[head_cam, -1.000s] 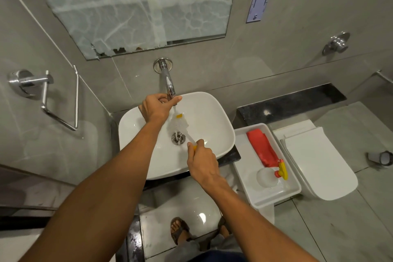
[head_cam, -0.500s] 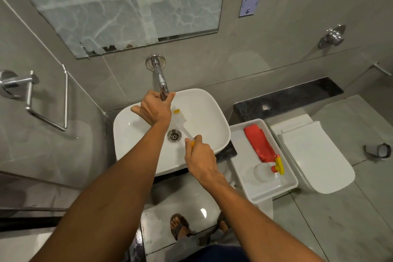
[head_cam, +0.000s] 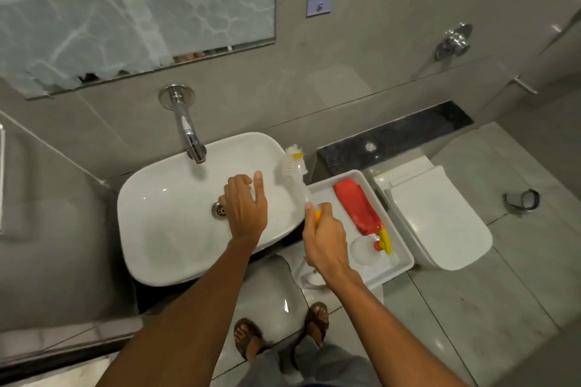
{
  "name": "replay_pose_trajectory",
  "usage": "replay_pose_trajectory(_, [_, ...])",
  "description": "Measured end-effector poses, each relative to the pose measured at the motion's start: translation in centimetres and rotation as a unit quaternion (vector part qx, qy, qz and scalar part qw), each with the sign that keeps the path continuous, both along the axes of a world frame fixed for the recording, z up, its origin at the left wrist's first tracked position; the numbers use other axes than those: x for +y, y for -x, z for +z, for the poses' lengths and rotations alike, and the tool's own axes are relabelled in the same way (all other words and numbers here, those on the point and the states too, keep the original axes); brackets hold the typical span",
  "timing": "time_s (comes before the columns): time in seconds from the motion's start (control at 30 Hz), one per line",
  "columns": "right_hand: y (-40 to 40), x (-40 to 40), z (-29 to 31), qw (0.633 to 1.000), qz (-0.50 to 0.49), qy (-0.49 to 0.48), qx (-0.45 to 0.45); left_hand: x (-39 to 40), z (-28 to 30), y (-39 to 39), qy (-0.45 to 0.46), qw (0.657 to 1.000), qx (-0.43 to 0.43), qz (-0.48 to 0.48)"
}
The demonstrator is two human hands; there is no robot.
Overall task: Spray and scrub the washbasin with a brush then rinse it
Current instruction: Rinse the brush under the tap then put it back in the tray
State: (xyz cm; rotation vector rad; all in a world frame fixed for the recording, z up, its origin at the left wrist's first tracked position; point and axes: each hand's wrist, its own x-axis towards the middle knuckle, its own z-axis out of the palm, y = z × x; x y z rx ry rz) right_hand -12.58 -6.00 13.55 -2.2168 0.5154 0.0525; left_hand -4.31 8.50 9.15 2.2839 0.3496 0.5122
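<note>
The white washbasin [head_cam: 163, 229] sits under a chrome wall tap [head_cam: 188, 132], its drain [head_cam: 219, 210] partly hidden by my left hand. My left hand [head_cam: 245, 207] hovers over the bowl's middle with fingers apart, holding nothing. My right hand [head_cam: 325, 239] grips the yellow end of a clear-handled brush [head_cam: 295, 173]. The brush's white bristle head stands above the basin's right rim. A red spray bottle [head_cam: 358, 207] with a yellow trigger lies in a white tray [head_cam: 399, 264] to the right of the basin.
A closed white toilet [head_cam: 440, 213] stands right of the tray, with a black ledge [head_cam: 396, 135] behind it. A mirror [head_cam: 135, 9] hangs above the tap. My sandalled feet [head_cam: 279, 333] stand on the grey tiled floor.
My left hand has let go of the tap and dropped over the bowl. My right hand has carried the brush from the basin's middle to its right rim, beside the tray.
</note>
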Motion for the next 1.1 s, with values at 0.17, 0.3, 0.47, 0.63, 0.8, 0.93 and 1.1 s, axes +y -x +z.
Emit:
replay_pose_trajectory(0.17, [-0.1, -5.5, -3.3, 0.998, -0.051, 0.018, -0.01, -4.7, -1.5, -1.6, -0.056, 0.984, 0.03, -0.168])
replay_pose_trajectory(0.3, [-0.5, -8.8, -7.8, 0.995, -0.065, 0.064, 0.045, -8.1, -3.5, -2.8, -0.102, 0.957, 0.109, -0.251])
replay_pose_trajectory(0.47, [-1.1, -10.7, -14.7, 0.987, -0.076, 0.046, 0.133, -11.0, -6.0, -2.3, -0.153, 0.943, 0.168, -0.245])
replay_pose_trajectory(0.63, [-2.2, -11.6, -21.1, 0.979, -0.05, 0.03, 0.197, -11.9, -7.4, -2.0, -0.185, 0.946, 0.169, -0.207])
replay_pose_trajectory(0.8, [-4.0, -12.7, -25.3, 0.973, -0.044, -0.004, 0.227, -12.2, -8.0, -2.1, -0.188, 0.947, 0.172, -0.197])
replay_pose_trajectory(0.93, [-5.4, -13.3, -27.6, 0.965, -0.052, -0.047, 0.253, -12.2, -8.3, -2.2, -0.206, 0.943, 0.173, -0.198])
replay_pose_trajectory(1.1, [-5.9, -13.3, -29.5, 0.966, -0.044, -0.071, 0.244, -12.2, -8.8, -2.1, -0.214, 0.941, 0.171, -0.198])
